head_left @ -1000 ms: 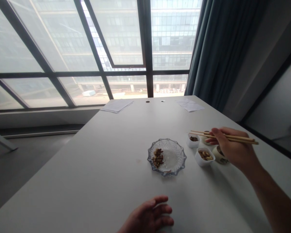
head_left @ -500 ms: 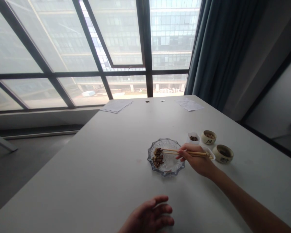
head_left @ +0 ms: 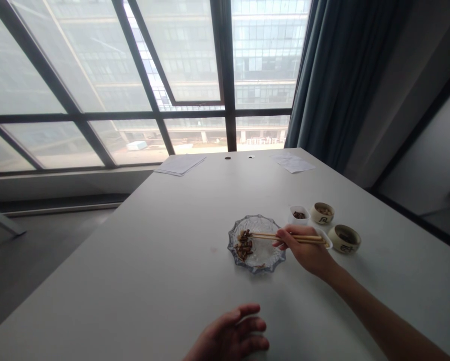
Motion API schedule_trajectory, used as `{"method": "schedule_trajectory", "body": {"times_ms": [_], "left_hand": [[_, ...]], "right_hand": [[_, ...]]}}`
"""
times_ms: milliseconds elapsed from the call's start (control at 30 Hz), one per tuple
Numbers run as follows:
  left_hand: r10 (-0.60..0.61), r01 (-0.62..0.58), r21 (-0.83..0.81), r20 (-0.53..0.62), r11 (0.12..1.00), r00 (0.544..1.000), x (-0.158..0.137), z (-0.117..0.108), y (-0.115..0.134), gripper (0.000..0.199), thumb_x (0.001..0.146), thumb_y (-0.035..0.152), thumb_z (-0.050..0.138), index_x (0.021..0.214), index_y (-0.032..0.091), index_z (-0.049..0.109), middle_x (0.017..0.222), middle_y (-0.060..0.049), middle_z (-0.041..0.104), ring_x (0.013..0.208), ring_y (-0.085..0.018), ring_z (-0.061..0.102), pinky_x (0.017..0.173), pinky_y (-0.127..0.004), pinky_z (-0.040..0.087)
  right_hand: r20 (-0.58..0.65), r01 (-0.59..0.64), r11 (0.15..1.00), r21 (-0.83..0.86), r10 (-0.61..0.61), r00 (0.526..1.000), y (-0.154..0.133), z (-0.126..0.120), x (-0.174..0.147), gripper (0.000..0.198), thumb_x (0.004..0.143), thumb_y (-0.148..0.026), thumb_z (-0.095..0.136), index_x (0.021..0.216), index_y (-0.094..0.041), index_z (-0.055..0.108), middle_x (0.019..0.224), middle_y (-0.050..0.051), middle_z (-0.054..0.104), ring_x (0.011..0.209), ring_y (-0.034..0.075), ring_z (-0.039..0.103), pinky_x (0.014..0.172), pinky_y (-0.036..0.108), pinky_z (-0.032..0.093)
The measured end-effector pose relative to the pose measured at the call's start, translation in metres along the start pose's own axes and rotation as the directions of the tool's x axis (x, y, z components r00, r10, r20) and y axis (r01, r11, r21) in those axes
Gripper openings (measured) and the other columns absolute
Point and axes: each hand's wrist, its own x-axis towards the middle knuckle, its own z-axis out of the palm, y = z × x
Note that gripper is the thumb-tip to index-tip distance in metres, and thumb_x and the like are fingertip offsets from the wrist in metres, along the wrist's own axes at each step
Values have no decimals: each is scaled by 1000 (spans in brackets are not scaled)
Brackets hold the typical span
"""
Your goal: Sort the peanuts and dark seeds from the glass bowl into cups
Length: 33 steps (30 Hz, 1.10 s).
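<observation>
My right hand [head_left: 303, 248] grips a pair of wooden chopsticks [head_left: 264, 236]. Their tips reach over a glass dish [head_left: 272, 258] with a scalloped rim and meet a heap of small brown pieces [head_left: 243, 246] on its left side. Whether the tips pinch a piece is too small to tell. Partly hidden behind my right hand is a white plastic tub [head_left: 327, 239]. Near the front of the table, my left hand [head_left: 234, 333] is held with fingers apart and nothing in it.
Right of the dish stand a small white tub [head_left: 299, 215] with dark pieces, a ceramic cup [head_left: 322, 213] with light brown pieces, and another ceramic cup [head_left: 344, 238] with dark contents. Papers [head_left: 182, 164] and a loose sheet [head_left: 292, 163] lie at the white table's far end.
The chopstick tips have come closer together and shifted slightly at the heap. My left hand has stayed where it was.
</observation>
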Motion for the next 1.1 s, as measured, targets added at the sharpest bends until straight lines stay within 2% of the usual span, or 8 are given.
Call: {"method": "schedule_trajectory", "body": {"times_ms": [400, 467, 567, 700, 833, 900, 1000, 1100], "left_hand": [[2, -2, -15, 11, 1000, 1000, 0, -1, 0, 30, 87, 31, 58, 113, 23, 71, 106, -3, 75, 99, -20, 67, 88, -33, 38], [4, -3, -15, 16, 1000, 1000, 0, 0, 0, 30, 87, 31, 57, 112, 22, 71, 105, -3, 75, 99, -20, 67, 89, -33, 37], [7, -6, -19, 25, 1000, 1000, 0, -1, -1, 30, 87, 31, 57, 112, 23, 71, 105, -3, 76, 99, -20, 67, 86, -33, 38], [7, -6, -19, 48, 1000, 999, 2, -5, -1, 31, 87, 31, 59, 114, 23, 70, 106, -2, 76, 99, -20, 67, 81, -31, 38], [10, -8, -19, 69, 1000, 998, 2, -6, -1, 31, 86, 32, 60, 114, 23, 71, 106, -2, 77, 100, -20, 68, 80, -31, 38], [9, -7, -21, 66, 1000, 998, 1, -4, -1, 32, 86, 32, 60, 114, 22, 71, 106, -2, 77, 100, -20, 68, 80, -30, 39], [12, -11, -19, 49, 1000, 999, 0, -1, 0, 31, 86, 31, 59, 113, 21, 72, 105, -2, 78, 99, -20, 68, 83, -31, 39], [14, -13, -20, 35, 1000, 999, 0, 1, 0, 31, 86, 31, 59, 112, 22, 72, 103, -1, 78, 98, -19, 68, 85, -31, 39]], "right_hand": [[-43, 5, 1000, 10, -4, 999, -2, 2, -1, 43, 93, -57, 58, 79, -19, 74, 76, 9, 78, 70, 23, 75, 65, 31, 61], [-66, 22, 1000, -3, -22, 998, -5, -6, 0, 42, 93, -56, 59, 80, -19, 74, 78, 9, 78, 72, 24, 76, 67, 31, 61], [-190, 40, 999, -36, -46, 981, -18, -27, 1, 37, 91, -54, 64, 81, -19, 75, 80, 9, 78, 73, 24, 76, 67, 32, 63], [-387, 17, 996, -86, -49, 921, -36, -63, -1, 35, 88, -53, 68, 82, -19, 76, 79, 8, 79, 71, 23, 77, 65, 30, 64], [-511, -48, 984, -170, -46, 858, -36, -89, 0, 34, 86, -54, 69, 81, -21, 77, 75, 6, 78, 67, 23, 77, 60, 28, 63], [-531, -79, 979, -190, -36, 846, -30, -97, 2, 35, 85, -55, 70, 78, -21, 76, 73, 5, 78, 66, 24, 77, 58, 28, 62], [-491, -102, 971, -218, -18, 871, -23, -102, 4, 34, 83, -55, 72, 77, -21, 75, 71, 5, 77, 66, 25, 77, 57, 28, 62], [-461, -103, 974, -204, -3, 887, -23, -97, 4, 34, 84, -55, 71, 78, -21, 75, 73, 6, 77, 67, 24, 77, 57, 28, 62]]}}
